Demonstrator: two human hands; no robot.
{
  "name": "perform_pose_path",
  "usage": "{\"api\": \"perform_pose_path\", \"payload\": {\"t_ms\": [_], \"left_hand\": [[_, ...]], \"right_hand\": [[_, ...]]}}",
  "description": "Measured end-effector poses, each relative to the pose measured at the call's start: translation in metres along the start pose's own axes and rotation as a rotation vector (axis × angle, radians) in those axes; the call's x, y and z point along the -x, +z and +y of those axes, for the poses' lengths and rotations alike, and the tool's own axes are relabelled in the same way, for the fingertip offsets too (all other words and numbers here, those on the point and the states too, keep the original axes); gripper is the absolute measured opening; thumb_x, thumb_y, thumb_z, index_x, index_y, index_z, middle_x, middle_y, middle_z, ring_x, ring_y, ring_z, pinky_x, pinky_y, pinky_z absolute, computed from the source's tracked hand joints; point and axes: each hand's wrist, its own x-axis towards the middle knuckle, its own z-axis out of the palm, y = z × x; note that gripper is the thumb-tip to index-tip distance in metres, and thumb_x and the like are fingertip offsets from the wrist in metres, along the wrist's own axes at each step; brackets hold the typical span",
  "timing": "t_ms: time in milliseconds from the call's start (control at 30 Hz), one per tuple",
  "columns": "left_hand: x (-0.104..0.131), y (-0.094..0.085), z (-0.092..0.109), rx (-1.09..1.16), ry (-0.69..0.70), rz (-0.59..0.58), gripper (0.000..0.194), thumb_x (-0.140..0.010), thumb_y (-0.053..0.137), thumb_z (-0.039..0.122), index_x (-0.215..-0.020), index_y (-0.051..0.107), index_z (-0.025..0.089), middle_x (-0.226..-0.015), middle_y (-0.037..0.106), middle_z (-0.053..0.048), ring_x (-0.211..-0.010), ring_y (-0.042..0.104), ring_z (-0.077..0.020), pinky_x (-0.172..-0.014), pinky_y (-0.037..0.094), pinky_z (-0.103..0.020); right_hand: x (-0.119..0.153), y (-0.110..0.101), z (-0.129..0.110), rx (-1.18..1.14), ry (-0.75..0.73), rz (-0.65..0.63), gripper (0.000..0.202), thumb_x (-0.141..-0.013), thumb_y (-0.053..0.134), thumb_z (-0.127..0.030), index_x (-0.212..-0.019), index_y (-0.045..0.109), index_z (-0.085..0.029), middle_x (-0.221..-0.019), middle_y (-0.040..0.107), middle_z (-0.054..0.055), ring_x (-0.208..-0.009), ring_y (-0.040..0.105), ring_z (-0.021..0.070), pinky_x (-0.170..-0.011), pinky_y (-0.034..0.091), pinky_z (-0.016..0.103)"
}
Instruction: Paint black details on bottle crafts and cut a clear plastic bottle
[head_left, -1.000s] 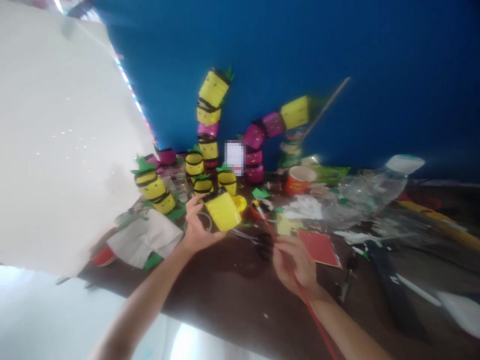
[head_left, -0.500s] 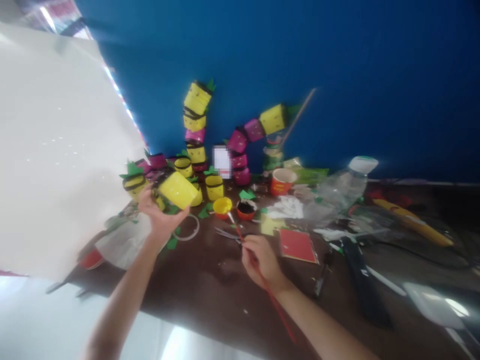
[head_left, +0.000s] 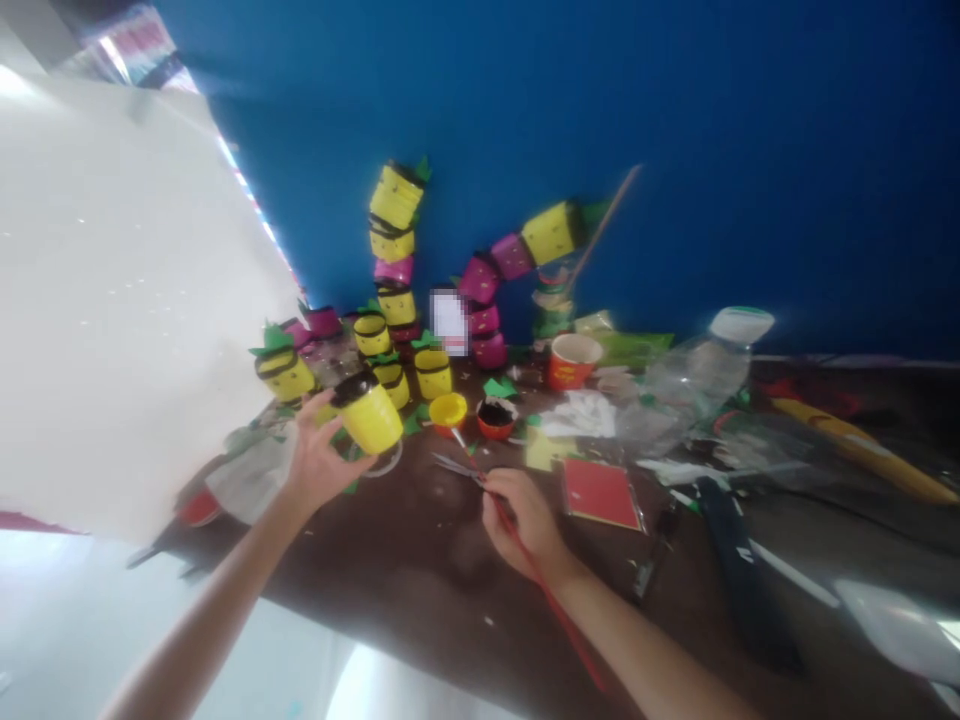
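Note:
My left hand [head_left: 319,450] is closed around a yellow cup [head_left: 373,418] with a black rim, held tilted above the left part of the table. Between the fingers of my right hand [head_left: 521,515] is a long red paintbrush [head_left: 559,610], its pale tip pointing away from me. That tip lies close to a small tub of yellow paint [head_left: 448,411]. Beside it stands a similar tub of dark paint [head_left: 496,416]. Scissors [head_left: 456,466] lie on the table just beyond my right hand. A roll of tape [head_left: 388,460] shows partly behind the yellow cup.
Yellow and magenta cups [head_left: 433,373] with green leaf shapes stand behind; several more form columns against the blue wall [head_left: 675,120]. To the right are a red paper cup [head_left: 571,362], a red square packet [head_left: 602,493], a clear plastic bottle [head_left: 724,360] and a black strip [head_left: 742,570].
My left hand has lowered the yellow cup and turned it, so its dark rim shows more. My right hand keeps the brush near the yellow paint, with little movement.

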Motion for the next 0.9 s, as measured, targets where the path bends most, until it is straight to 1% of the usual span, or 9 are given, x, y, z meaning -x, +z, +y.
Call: {"api": "perform_pose_path", "payload": {"t_ms": [100, 200, 300, 533, 667, 900], "left_hand": [[0.019, -0.004, -0.003, -0.083, 0.054, -0.124, 0.056, -0.055, 0.082, 0.036, -0.1, 0.051, 0.021, -0.12, 0.049, -0.015, -0.116, 0.052, -0.0337, -0.101, 0.04, -0.059], [0.033, -0.006, -0.003, -0.156, 0.097, -0.264, 0.048, -0.065, 0.076, 0.03, -0.105, 0.052, 0.019, -0.127, 0.046, -0.018, -0.119, 0.05, -0.0335, -0.1, 0.042, -0.057], [0.04, -0.005, -0.006, -0.212, 0.115, -0.347, 0.047, -0.071, 0.072, 0.026, -0.111, 0.05, 0.018, -0.128, 0.044, -0.02, -0.122, 0.046, -0.0344, -0.1, 0.041, -0.059], [0.043, 0.0, -0.015, -0.241, 0.111, -0.349, 0.06, -0.07, 0.071, 0.027, -0.122, 0.043, 0.019, -0.13, 0.04, -0.021, -0.124, 0.043, -0.0364, -0.099, 0.04, -0.061], [0.041, -0.003, -0.014, -0.267, 0.134, -0.329, 0.056, -0.072, 0.07, 0.027, -0.121, 0.043, 0.018, -0.13, 0.039, -0.022, -0.124, 0.042, -0.0364, -0.098, 0.04, -0.06], [0.041, -0.009, -0.005, -0.279, 0.225, -0.294, 0.052, -0.073, 0.071, 0.025, -0.118, 0.043, 0.021, -0.132, 0.039, -0.021, -0.125, 0.043, -0.0348, -0.097, 0.042, -0.059]], "right_hand": [[0.001, 0.001, 0.001, -0.017, -0.002, -0.009, 0.021, -0.081, 0.051, -0.006, -0.096, 0.053, -0.02, -0.088, 0.063, 0.006, -0.081, 0.062, 0.0165, -0.072, 0.053, 0.031], [0.003, 0.002, 0.003, -0.034, -0.003, -0.017, 0.021, -0.081, 0.051, -0.007, -0.096, 0.053, -0.021, -0.087, 0.063, 0.005, -0.081, 0.062, 0.0169, -0.073, 0.052, 0.031], [0.004, 0.002, 0.003, -0.039, 0.009, -0.026, 0.021, -0.082, 0.051, -0.007, -0.097, 0.053, -0.021, -0.087, 0.063, 0.005, -0.081, 0.062, 0.0171, -0.073, 0.052, 0.031], [0.003, 0.001, 0.002, -0.031, 0.014, -0.035, 0.021, -0.083, 0.049, -0.008, -0.097, 0.054, -0.022, -0.087, 0.063, 0.006, -0.081, 0.063, 0.0178, -0.074, 0.053, 0.032], [0.004, 0.001, 0.004, -0.031, -0.005, -0.054, 0.02, -0.083, 0.05, -0.008, -0.097, 0.054, -0.022, -0.086, 0.063, 0.006, -0.081, 0.063, 0.0178, -0.073, 0.053, 0.032], [0.006, 0.002, 0.006, -0.028, -0.013, -0.051, 0.021, -0.082, 0.051, -0.008, -0.098, 0.054, -0.021, -0.088, 0.063, 0.006, -0.084, 0.062, 0.0181, -0.076, 0.053, 0.032]]}}
